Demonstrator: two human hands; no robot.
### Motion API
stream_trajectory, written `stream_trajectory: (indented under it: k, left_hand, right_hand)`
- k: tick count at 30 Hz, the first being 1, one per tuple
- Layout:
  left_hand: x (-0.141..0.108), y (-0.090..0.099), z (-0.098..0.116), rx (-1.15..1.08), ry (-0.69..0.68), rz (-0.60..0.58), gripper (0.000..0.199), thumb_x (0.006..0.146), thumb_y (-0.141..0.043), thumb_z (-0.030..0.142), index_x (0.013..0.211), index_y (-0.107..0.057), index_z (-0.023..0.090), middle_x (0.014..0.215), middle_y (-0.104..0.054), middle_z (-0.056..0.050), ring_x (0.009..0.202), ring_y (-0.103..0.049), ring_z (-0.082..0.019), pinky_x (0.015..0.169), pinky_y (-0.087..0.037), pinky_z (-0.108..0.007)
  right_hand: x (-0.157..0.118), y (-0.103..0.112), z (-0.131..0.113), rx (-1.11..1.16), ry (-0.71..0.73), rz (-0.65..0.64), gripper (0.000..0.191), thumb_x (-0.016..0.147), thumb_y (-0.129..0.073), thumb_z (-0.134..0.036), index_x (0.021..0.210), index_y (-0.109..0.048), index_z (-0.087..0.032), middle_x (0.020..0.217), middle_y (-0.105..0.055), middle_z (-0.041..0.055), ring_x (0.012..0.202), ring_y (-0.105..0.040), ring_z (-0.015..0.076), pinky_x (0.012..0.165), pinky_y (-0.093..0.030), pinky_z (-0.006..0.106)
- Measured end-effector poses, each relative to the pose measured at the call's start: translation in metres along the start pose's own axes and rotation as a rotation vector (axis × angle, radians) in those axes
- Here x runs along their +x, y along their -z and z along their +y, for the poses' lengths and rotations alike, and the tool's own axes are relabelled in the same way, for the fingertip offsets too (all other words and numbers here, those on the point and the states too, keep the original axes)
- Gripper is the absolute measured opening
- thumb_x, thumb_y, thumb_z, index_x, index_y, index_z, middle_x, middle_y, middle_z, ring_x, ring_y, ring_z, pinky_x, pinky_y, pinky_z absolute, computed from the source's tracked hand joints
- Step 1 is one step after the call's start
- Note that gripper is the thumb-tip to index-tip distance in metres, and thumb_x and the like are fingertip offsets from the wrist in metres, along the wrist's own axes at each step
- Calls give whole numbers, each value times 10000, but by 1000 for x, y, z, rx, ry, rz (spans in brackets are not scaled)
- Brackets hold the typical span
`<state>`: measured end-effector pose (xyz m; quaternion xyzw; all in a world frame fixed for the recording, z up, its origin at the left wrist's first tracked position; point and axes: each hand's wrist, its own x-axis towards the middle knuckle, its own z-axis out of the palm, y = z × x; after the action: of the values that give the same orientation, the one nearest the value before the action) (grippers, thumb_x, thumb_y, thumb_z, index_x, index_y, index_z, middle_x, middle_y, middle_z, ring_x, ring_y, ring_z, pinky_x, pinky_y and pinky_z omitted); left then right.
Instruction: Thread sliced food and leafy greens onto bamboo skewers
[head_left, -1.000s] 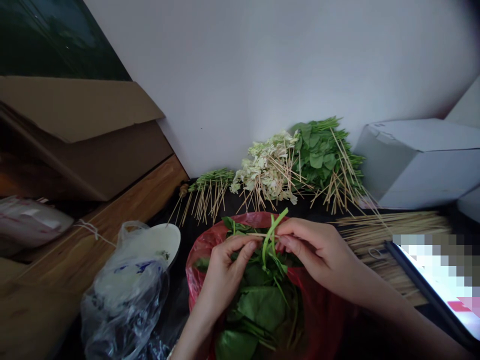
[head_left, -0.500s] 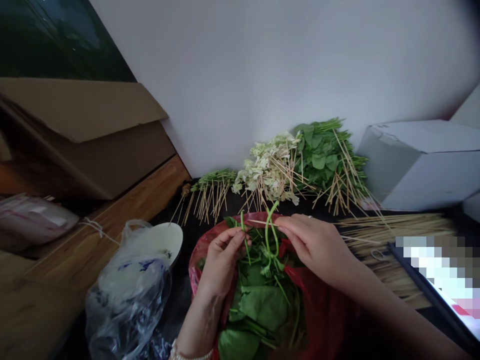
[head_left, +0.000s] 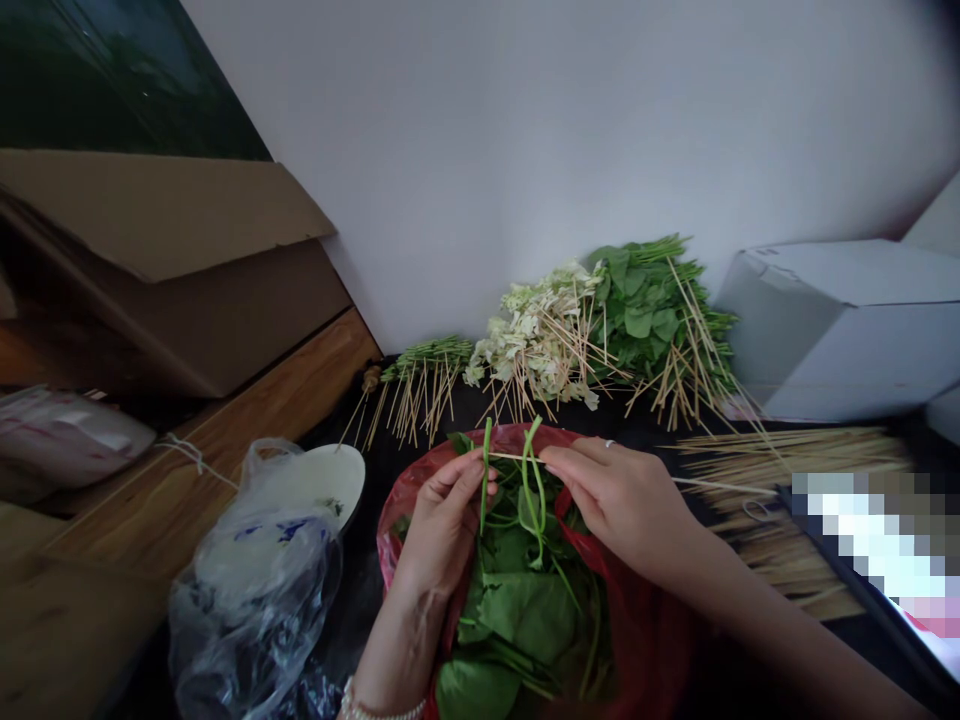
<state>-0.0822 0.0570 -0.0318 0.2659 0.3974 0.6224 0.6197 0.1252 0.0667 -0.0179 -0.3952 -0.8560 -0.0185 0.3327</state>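
My left hand (head_left: 442, 510) pinches a thin green stem (head_left: 486, 485) upright between thumb and fingertips. A bamboo skewer (head_left: 513, 457) lies level in the fingers of my right hand (head_left: 630, 500), its rear end sticking out behind the hand. Another green stem (head_left: 531, 485), folded into a loop, hangs on the skewer close to my right fingertips. The skewer's tip reaches the stem at my left fingertips; whether it has pierced it I cannot tell. Below both hands, leafy greens (head_left: 517, 605) fill an open red plastic bag (head_left: 401, 480).
Skewered green stems (head_left: 431, 365), skewered pale leaves (head_left: 536, 335) and skewered green leaves (head_left: 637, 310) lie along the wall. Loose skewers (head_left: 810, 455) and a lit screen (head_left: 885, 560) are right. Left are a white bowl (head_left: 349, 470), clear plastic bag (head_left: 255, 590) and cardboard box (head_left: 225, 320).
My right hand has shifted slightly left and down with the skewer and looped stem. The skewer's tip is now at the left stem, which stands straighter.
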Motion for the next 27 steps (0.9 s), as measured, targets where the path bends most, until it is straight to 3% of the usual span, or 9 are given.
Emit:
stream_trajectory:
  k: [15, 21, 27]
  left_hand:
    - [1, 1, -3, 59, -88, 27, 299, 543, -974, 283, 774, -817, 179, 750, -794, -4, 640, -678, -82, 673, -555, -173]
    - [1, 2, -2, 60, -77, 16, 292, 521, -978, 287, 742, -812, 192, 759, -803, -19, 691, -713, -121, 720, -568, -219]
    - [0, 1, 0, 85, -43, -14, 297, 510, -985, 292, 727, -810, 190, 699, -783, -2, 620, -675, -97, 671, -557, -205]
  right_hand:
    - [-1, 3, -7, -78, 36, -4, 326, 935, -439, -61, 1067, -716, -171, 838, -705, 45, 716, -642, 197, 616, -396, 308]
    - [-2, 5, -10, -137, 59, 20, 324, 931, -442, -58, 1059, -718, -169, 780, -684, 32, 654, -608, 177, 579, -358, 304]
    - [-2, -1, -12, -99, 65, 14, 320, 929, -449, -57, 1063, -712, -178, 779, -677, 24, 667, -598, 172, 592, -365, 306]
